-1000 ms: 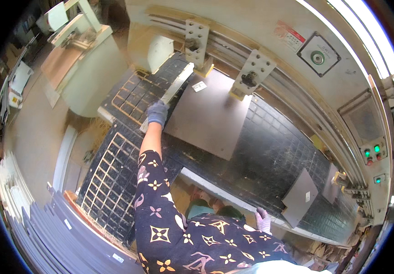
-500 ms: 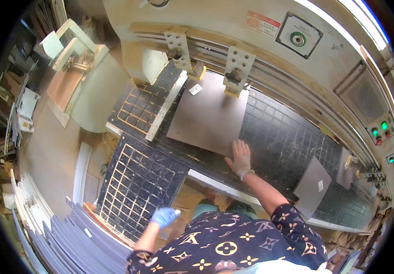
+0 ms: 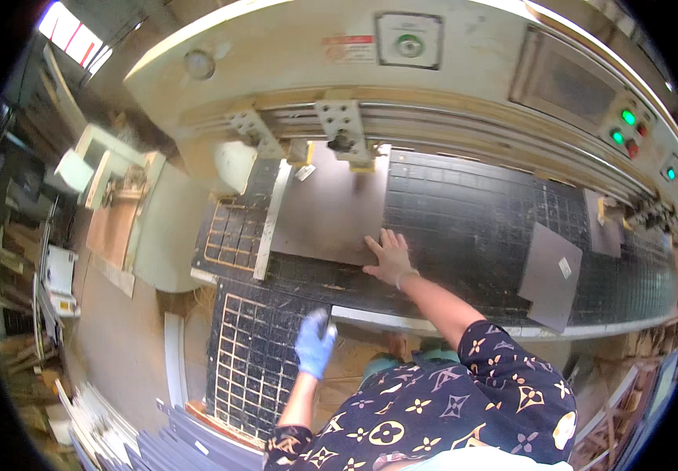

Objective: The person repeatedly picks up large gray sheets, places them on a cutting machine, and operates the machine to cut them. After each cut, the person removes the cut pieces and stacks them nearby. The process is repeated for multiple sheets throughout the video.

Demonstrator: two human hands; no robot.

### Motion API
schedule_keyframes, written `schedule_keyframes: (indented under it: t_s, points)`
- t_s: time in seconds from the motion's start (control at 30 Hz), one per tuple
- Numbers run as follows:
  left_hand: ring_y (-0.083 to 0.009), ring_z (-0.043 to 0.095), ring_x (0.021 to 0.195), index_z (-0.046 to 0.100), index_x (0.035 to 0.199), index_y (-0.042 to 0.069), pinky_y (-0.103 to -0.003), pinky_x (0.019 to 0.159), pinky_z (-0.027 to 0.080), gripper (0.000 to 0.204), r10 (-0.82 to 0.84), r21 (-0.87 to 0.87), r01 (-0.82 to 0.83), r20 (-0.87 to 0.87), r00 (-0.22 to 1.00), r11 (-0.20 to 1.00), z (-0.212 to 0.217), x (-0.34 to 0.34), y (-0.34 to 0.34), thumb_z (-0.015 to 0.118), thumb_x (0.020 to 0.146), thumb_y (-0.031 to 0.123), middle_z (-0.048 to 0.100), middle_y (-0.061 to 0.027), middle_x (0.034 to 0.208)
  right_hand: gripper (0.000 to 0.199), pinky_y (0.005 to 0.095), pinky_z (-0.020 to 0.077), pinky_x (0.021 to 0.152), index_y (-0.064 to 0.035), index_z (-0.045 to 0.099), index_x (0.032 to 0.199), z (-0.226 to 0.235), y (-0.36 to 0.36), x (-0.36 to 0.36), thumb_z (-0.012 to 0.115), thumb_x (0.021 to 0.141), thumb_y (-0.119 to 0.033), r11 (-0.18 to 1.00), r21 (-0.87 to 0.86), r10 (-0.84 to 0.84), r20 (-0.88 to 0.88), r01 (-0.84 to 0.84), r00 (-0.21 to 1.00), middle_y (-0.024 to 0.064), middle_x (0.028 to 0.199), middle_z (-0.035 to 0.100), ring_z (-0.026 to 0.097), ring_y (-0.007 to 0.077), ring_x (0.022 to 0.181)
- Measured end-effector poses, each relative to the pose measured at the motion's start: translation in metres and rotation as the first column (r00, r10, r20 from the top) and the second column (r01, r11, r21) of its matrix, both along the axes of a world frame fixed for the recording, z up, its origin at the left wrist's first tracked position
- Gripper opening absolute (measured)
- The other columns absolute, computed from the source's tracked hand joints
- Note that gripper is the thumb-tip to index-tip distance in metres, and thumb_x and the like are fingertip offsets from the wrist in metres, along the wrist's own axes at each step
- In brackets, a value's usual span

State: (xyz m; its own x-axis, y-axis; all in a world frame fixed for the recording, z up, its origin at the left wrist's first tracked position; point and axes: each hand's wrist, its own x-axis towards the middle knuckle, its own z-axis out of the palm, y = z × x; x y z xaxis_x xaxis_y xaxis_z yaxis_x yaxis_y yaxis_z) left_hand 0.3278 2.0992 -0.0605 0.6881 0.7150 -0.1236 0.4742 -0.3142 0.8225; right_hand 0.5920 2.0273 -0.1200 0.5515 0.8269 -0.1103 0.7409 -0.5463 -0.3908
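Note:
My right hand (image 3: 390,257) lies flat, fingers spread, on the near right corner of a dark grey rectangular panel (image 3: 331,206) that rests on the black gridded machine bed (image 3: 472,228). The panel's far edge sits under a metal clamp bracket (image 3: 341,125). A pale strip (image 3: 270,224) lines the panel's left side. My left hand (image 3: 314,346), in a blue glove, hangs in the air over the lower black grid table (image 3: 248,361), holding nothing.
A second grey panel (image 3: 549,275) lies on the bed to the right, overhanging its front edge. The beige machine housing (image 3: 449,71) with green and red buttons (image 3: 625,129) runs along the back. Stacked grey boards (image 3: 174,451) lie at lower left.
My left hand left the panel's far left side and dropped back over the lower grid. My right hand came up from the bed's edge and pressed onto the panel's near corner.

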Motion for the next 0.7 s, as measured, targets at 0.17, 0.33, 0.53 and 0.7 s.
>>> schedule_keyframes:
  t_s: [0.17,0.33,0.53,0.7]
  points:
    - [-0.0383,0.032,0.126,0.047,0.128,0.011,-0.045,0.104,0.028,0.060,-0.329,0.763,0.096,0.158,0.931,0.639,0.127,0.191,0.052,0.066,0.074,0.030,0.035,-0.0180,0.137,0.061,0.0375,0.0365,0.099,-0.0133,0.045,0.129,0.041,-0.043,0.045,0.053,0.080,-0.049,0.996,0.083,-0.009,-0.164,0.023,0.986,0.0147,0.134,0.042,0.042,0.0299,0.122]
    - [-0.0392,0.030,0.127,0.050,0.124,0.017,-0.047,0.107,0.022,0.060,-0.297,0.974,-0.095,0.155,0.942,0.207,0.216,0.328,0.047,0.066,0.071,0.040,0.035,-0.0190,0.137,0.053,0.0423,0.0390,0.096,-0.0115,0.050,0.123,0.070,-0.157,0.018,0.055,0.081,-0.042,0.974,0.209,-0.051,-0.168,0.086,0.985,0.0151,0.125,0.051,0.049,0.0337,0.114]
    - [-0.0323,0.055,0.100,0.056,0.114,0.013,-0.042,0.086,0.044,0.050,-0.231,0.973,0.033,0.022,0.973,0.230,0.233,0.408,0.034,0.068,0.067,0.025,0.054,-0.0147,0.118,0.052,0.0397,0.0402,0.096,-0.0097,0.055,0.119,0.039,-0.368,-0.009,0.059,0.078,-0.041,0.771,0.160,-0.559,-0.294,0.617,0.775,0.0151,0.121,0.054,0.051,0.0320,0.112]
    - [-0.0425,0.038,0.120,0.041,0.131,0.008,-0.044,0.100,0.034,0.069,-0.368,0.951,-0.110,0.217,0.904,0.290,0.161,0.379,-0.025,0.069,0.071,0.029,0.038,-0.0274,0.132,0.050,0.0383,0.0383,0.098,-0.0104,0.055,0.119,0.012,-0.511,0.000,0.062,0.078,-0.039,0.497,0.050,-0.813,-0.323,0.867,0.484,0.0143,0.122,0.054,0.050,0.0307,0.114]
